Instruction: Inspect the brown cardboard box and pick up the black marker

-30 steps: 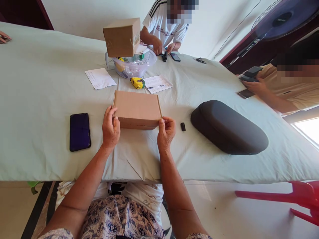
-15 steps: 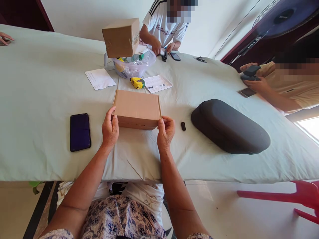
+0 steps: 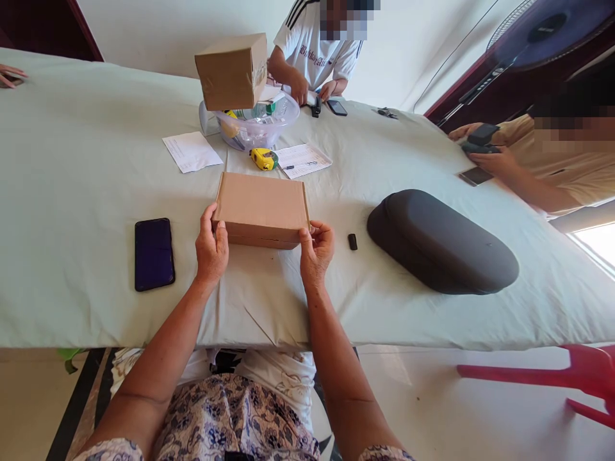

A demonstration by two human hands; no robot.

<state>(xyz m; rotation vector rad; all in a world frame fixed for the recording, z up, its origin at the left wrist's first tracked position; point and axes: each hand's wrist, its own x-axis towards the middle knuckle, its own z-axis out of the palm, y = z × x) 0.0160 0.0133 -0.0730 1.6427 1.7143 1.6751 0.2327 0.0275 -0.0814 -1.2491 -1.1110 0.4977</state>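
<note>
The cardboard box (image 3: 262,200) runs lengthwise, left to right, between the hands (image 3: 212,251).

1. Upper middle: white shirt (image 3: 307,45), dark lettering; I make out only a "B", then an "A".
2. Above centre: left sheet (image 3: 192,152) and right sheet (image 3: 307,157), print too small for me.
3. Upper right: fan (image 3: 548,32) hub, pale marking I can't read.

Toward the desk's (image 3: 86,141) near edge, a phone (image 3: 154,255) lies left of a carton (image 3: 262,202), a case (image 3: 444,243) right. Behind the carton, a tape measure (image 3: 263,159) sits between two papers (image 3: 192,152); nearer the far edge, a basin (image 3: 286,118) bears another box (image 3: 225,80).
</note>
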